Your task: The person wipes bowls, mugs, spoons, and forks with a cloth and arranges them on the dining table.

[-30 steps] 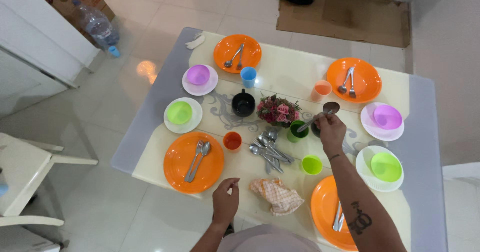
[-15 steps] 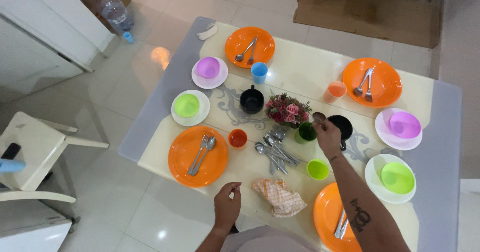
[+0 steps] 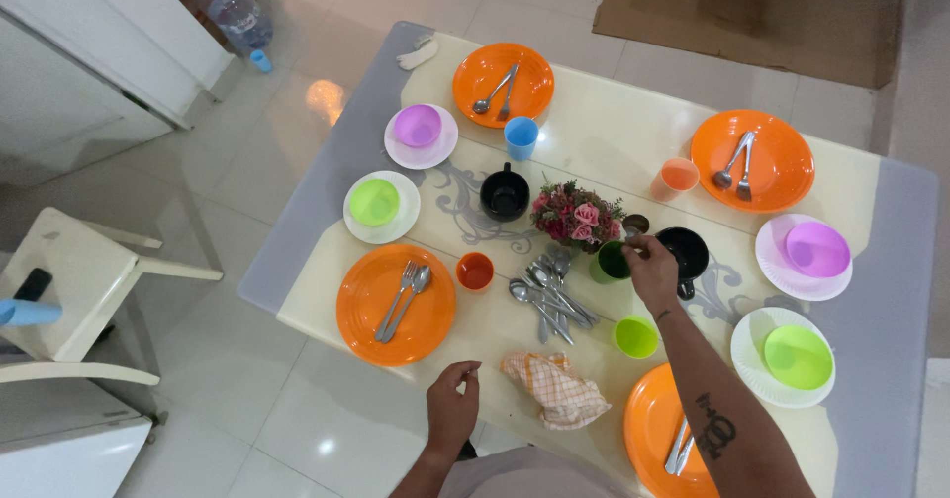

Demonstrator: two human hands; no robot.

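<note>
The table (image 3: 594, 137) fills most of the view, its near right corner cut off by the frame edge. Four orange plates sit at its sides: the near left plate (image 3: 368, 318) carries a fork and spoon, the far plate (image 3: 529, 83) and the right plate (image 3: 777, 172) each hold a pair of cutlery, and the nearest plate (image 3: 648, 429) is partly covered by the right forearm and cut by the bottom edge. A checked cloth (image 3: 554, 389) lies crumpled near the table's front edge. The flowers (image 3: 574, 213) stand at the centre, with a heap of cutlery (image 3: 549, 295) just in front of them. A black mug (image 3: 685, 253) sits just right of the right hand (image 3: 653, 272), a dark green cup (image 3: 611, 261) just left of it. That hand pinches a spoon (image 3: 634, 226), fingers closed on the handle; the bowl shows above the knuckles, between flowers and mug, the handle mostly hidden. The left hand (image 3: 452, 409) hovers over the table's front edge, fingers loosely curled together, holding nothing I can make out
</note>
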